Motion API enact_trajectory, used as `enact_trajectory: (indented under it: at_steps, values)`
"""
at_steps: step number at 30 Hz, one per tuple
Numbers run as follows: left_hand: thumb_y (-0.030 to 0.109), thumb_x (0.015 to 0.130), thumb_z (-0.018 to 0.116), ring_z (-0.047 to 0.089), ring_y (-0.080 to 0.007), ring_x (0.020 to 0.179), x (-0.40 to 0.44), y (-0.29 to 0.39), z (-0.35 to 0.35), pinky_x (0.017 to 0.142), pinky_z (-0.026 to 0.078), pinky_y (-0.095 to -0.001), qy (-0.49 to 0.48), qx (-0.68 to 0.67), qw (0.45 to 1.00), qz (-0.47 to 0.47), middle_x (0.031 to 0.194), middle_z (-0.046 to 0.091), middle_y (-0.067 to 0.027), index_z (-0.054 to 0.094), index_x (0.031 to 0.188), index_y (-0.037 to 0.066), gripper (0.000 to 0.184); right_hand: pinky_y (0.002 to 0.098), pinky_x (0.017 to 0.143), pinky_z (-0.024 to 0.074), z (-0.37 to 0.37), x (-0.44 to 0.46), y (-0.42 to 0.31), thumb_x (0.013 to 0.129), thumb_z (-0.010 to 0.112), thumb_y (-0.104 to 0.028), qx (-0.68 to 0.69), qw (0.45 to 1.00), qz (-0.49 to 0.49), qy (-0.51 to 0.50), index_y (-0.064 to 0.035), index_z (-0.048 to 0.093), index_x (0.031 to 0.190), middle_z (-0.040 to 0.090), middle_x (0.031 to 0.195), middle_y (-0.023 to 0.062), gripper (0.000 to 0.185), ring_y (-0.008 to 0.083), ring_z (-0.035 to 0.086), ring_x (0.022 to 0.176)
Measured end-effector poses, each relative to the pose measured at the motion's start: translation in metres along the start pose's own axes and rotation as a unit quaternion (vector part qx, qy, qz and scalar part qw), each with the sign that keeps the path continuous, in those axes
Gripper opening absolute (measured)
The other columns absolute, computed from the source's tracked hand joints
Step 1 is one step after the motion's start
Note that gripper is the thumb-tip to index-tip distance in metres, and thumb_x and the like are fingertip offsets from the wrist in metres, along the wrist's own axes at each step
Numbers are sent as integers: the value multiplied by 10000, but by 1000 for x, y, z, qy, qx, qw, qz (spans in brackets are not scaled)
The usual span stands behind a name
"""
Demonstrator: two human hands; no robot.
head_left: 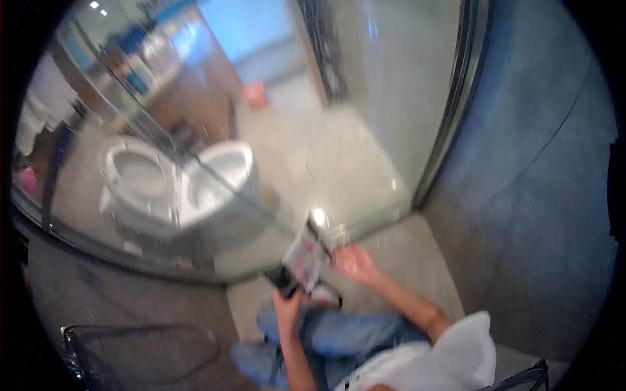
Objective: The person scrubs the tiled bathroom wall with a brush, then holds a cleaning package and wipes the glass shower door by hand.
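Motion blurs the whole head view. My left hand (287, 305) is closed around the lower end of a flat printed packet (305, 259), white with reddish print. A dark flat piece (280, 281) shows beside it in the same grip; its kind is unclear. Close to the packet's right edge is my right hand (356, 264), palm partly turned up and fingers apart. Whether those fingers touch the packet is too smeared to tell. Below both hands are blue jeans (352, 331) and a shoe (324, 296).
A glass partition (261, 218) with a dark frame stands ahead. Beyond it are a white toilet (218, 173) with its lid up, a counter (166, 65) with bottles, and a pink object (255, 96) on the floor. A grey wall (521, 195) rises at right.
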State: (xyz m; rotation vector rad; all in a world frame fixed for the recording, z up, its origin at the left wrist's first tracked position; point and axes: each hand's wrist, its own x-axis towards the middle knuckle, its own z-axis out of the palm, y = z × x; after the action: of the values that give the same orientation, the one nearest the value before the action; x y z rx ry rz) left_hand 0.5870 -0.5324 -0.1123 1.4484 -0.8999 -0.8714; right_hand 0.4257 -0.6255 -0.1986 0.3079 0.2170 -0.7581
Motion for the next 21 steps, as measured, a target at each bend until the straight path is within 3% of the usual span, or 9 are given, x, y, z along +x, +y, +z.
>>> enact_trajectory:
  at_steps: [1,3,6,8,11,12,16,18,21]
  values:
    - [57,651,574,488,-108,636,2,-8,-2,572,402,-242,-23,-30,999,-38,702,520,-26,501,821,-4,196,363,766,352,13,-7,0,749,310,-237,-22,1000,11,8,11,446,951,496,666,46,348,202,498,683]
    - [59,642,592,487,-102,594,3,3,2,529,396,-237,-93,64,993,-22,663,519,-21,517,763,-11,159,361,777,345,-21,10,-13,748,343,-191,52,964,102,-238,29,451,827,521,748,91,258,213,487,717]
    - [75,632,602,489,-100,595,3,5,13,535,400,-237,-91,-15,995,-43,687,535,-35,523,755,-13,171,360,760,354,-5,9,-24,756,311,-181,-18,961,48,-270,25,466,792,530,749,114,260,232,491,724]
    - [87,634,602,488,-95,586,5,-21,19,522,399,-230,-98,-14,995,3,680,544,-44,527,753,-6,168,364,733,363,23,-14,-20,762,293,-172,-120,990,-68,40,15,470,741,529,743,128,258,254,489,738]
    - [102,647,606,484,-87,593,11,-57,25,484,393,-212,-78,-16,996,48,715,540,-38,524,803,18,195,374,725,367,15,-11,-33,766,280,-163,-71,996,-51,12,9,463,705,529,730,127,258,269,485,761]
    - [82,666,588,481,-137,713,10,-68,29,596,396,-256,-74,-96,993,12,813,525,-65,493,893,15,255,386,744,358,-23,12,-57,765,279,-158,-21,970,59,-236,13,457,708,527,741,134,253,278,479,801]
    - [34,680,569,480,-169,790,19,-83,40,688,407,-294,-92,-196,975,-43,875,512,-64,476,954,13,290,392,750,352,-25,26,-72,758,297,-154,-40,969,42,-238,11,443,713,521,746,135,225,279,479,792]
    - [37,682,566,477,-165,779,30,-84,26,676,405,-290,-101,-222,968,-61,867,510,-63,476,947,14,281,395,744,352,1,26,-51,748,321,-146,-83,993,-83,14,12,438,717,518,759,133,199,278,475,770]
    - [41,686,562,473,-159,762,46,-82,-2,658,403,-284,-107,-266,953,-97,855,509,-61,477,937,15,267,386,724,354,25,44,-28,739,337,-136,-107,981,-140,84,8,444,737,521,778,122,179,257,472,747]
